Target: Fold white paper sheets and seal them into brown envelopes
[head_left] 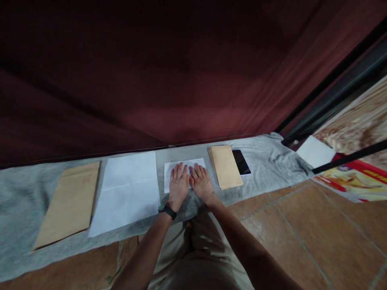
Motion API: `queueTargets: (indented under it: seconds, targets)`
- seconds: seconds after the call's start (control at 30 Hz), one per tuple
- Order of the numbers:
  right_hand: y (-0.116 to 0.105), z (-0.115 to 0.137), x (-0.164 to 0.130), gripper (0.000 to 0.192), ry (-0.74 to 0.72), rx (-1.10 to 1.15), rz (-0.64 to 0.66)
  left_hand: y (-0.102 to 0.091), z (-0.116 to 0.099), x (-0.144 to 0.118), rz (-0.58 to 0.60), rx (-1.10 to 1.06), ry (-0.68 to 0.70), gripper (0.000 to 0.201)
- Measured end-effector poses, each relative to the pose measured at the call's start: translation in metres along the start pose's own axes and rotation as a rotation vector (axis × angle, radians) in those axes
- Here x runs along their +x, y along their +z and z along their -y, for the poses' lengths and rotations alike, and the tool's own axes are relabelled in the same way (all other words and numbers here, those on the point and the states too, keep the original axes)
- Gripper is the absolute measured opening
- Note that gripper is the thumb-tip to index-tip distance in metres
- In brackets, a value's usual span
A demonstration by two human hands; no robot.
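Note:
A small white sheet of paper (167,177), which looks folded, lies on the grey cloth in front of me. My left hand (179,183) rests flat on it, fingers stretched out, with a dark watch on the wrist. Beside it, thumbs nearly touching, my right hand (200,182) is spread flat over the right part of the same paper. Larger white sheets (128,189) with a crease across them lie to the left. Just right of my hands sits a stack of small brown envelopes (226,167).
A big brown envelope (71,201) lies far left on the grey cloth (266,165). A phone (241,162) is partly under the small envelopes. A dark red curtain (181,100) hangs behind. At right are black poles (350,157) and a printed colourful package (359,179) near the tiled floor (287,229).

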State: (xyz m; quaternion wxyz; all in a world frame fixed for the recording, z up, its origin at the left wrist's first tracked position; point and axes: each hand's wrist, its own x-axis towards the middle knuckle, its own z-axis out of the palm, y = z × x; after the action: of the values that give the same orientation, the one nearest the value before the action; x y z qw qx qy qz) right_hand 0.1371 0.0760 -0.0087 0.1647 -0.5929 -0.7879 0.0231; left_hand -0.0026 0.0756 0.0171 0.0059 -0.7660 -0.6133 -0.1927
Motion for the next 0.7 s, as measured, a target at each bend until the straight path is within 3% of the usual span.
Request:
queueTargets:
  seconds: [0.17,0.37,0.5,0.7]
  targets:
    - [-0.001,0.000,0.000,0.050,-0.001,0.009,0.002,0.022,-0.002,0.002,0.028,-0.056,-0.019,0.056]
    - [-0.002,0.000,0.000,0.048,0.012,0.032,-0.010,0.019,0.012,-0.001,0.050,-0.015,-0.064,0.057]
    - [-0.004,0.004,0.015,0.049,0.049,0.066,0.023,0.017,0.012,0.000,0.095,0.011,-0.077,0.058]
    - [0.002,0.019,0.038,0.049,-0.093,0.087,0.057,0.014,0.012,-0.001,0.165,0.037,-0.066,0.060]
